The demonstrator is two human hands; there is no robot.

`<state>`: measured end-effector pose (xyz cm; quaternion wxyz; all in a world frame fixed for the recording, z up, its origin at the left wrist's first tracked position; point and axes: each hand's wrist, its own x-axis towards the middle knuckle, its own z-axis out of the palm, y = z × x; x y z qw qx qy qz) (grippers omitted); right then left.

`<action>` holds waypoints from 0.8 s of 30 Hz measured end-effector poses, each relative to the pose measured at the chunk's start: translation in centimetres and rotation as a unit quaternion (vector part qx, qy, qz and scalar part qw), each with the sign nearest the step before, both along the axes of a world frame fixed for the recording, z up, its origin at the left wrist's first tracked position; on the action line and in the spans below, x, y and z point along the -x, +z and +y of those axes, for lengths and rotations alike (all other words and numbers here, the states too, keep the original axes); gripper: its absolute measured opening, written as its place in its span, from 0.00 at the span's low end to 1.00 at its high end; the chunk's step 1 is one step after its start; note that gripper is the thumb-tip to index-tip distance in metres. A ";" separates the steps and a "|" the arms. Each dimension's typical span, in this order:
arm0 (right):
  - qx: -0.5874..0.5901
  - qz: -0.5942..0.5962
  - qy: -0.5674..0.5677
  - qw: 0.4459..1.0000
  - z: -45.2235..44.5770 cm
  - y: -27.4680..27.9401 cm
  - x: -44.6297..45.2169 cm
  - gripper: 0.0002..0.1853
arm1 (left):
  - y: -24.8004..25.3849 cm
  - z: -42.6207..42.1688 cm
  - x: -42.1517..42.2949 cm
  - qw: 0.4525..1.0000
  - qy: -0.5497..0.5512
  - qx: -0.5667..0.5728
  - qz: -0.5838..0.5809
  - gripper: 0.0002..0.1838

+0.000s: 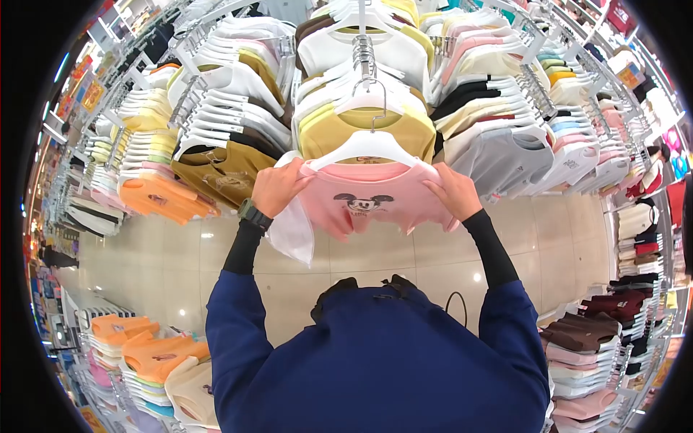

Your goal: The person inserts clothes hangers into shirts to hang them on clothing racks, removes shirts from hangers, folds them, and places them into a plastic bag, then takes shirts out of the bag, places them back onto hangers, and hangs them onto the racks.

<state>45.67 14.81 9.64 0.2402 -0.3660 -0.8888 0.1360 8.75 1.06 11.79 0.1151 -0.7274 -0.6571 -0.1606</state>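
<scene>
A pink T-shirt [393, 198] with a dark mouse-face print hangs on a white hanger [368, 148] in front of me. My left hand [278, 189] grips its left shoulder at the hanger's end, and my right hand [456, 191] grips the opposite shoulder. The fingers of both hands are closed on the cloth. White cloth [292, 231] hangs beside and below my left hand. The hanger's metal hook stands up near the rack's metal arm [364, 58]. Just behind the pink shirt hangs a mustard T-shirt [368, 130].
Racks of shirts on hangers flank the middle one, with a brown shirt [227, 169] on the left and a grey shirt [498, 159] on the right. Orange shirts [162, 357] hang behind me at lower left, and brown shirts [585, 332] at lower right. Pale tiled floor [173, 260] lies between.
</scene>
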 end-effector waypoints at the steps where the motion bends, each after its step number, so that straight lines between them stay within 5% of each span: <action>1: -0.006 0.007 -0.006 1.000 0.2 -0.6 -0.1 0.16 | -0.1 0.1 0.2 1.000 -0.004 -0.002 -0.003 0.18; 12: -0.041 0.092 -0.061 0.993 6.3 -5.5 1.8 0.18 | -2.3 5.9 1.8 0.998 0.031 0.056 0.008 0.22; 24: 0.022 0.023 -0.080 0.996 10.0 -9.7 3.9 0.17 | -8.9 10.6 4.5 0.999 -0.008 0.046 -0.012 0.22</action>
